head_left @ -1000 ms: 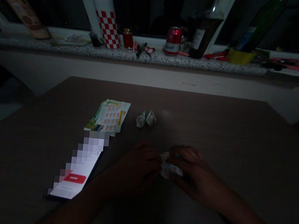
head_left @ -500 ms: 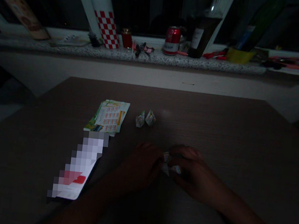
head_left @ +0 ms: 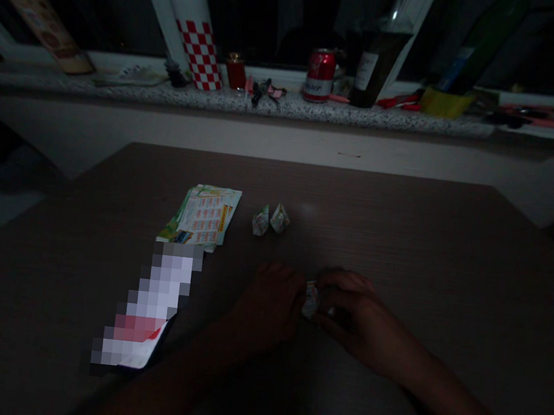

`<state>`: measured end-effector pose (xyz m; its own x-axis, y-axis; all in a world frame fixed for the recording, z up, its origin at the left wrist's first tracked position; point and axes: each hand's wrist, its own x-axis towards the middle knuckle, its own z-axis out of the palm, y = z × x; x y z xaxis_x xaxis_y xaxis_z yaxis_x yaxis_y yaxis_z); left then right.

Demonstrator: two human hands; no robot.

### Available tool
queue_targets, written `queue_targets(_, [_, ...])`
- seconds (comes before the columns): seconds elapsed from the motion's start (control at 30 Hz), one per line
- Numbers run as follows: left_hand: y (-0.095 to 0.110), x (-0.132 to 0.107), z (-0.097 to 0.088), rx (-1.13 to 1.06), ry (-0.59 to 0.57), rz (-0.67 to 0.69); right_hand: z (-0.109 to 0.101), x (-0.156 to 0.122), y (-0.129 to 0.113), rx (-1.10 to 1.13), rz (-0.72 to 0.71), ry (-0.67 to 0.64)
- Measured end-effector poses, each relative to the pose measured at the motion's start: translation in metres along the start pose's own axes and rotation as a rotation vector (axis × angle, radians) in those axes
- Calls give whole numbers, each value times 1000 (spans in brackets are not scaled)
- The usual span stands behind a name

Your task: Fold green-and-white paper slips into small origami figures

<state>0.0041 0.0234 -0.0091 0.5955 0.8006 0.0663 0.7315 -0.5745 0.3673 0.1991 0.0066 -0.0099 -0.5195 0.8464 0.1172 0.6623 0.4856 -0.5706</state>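
Observation:
Both my hands meet low on the dark wooden table [head_left: 403, 234]. My left hand [head_left: 267, 305] and my right hand [head_left: 352, 311] pinch a small folded printed paper [head_left: 311, 300] between their fingertips; most of the paper is hidden by the fingers. Two finished little folded paper pieces [head_left: 270, 219] stand side by side farther back on the table. A stack of printed paper sheets [head_left: 201, 216] lies to the left of them.
A lit phone [head_left: 147, 313] lies at the front left of the table. Behind the table runs a stone windowsill [head_left: 248, 102] with a red can [head_left: 319, 74], a dark bottle [head_left: 374, 66], a red-and-white checked container [head_left: 199, 54] and small clutter.
The paper between my hands has been folded smaller and shows less. My fingers have closed in around it. The hands stay in the same spot.

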Motion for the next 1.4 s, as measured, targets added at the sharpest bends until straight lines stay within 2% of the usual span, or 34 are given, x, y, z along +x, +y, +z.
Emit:
queue_targets(0.5, [4, 6, 4, -115, 43, -201, 2, -3, 4, -5, -2, 18])
queue_targets(1.0, [7, 9, 1, -107, 37, -253, 2, -2, 4, -38, -18, 30])
queue_targets(1.3, [5, 8, 4, -95, 45, -233, -2, -3, 1, -69, -46, -19])
queue_targets(1.4, [6, 8, 3, -87, 37, -239, 0, -1, 0, -66, -25, 4])
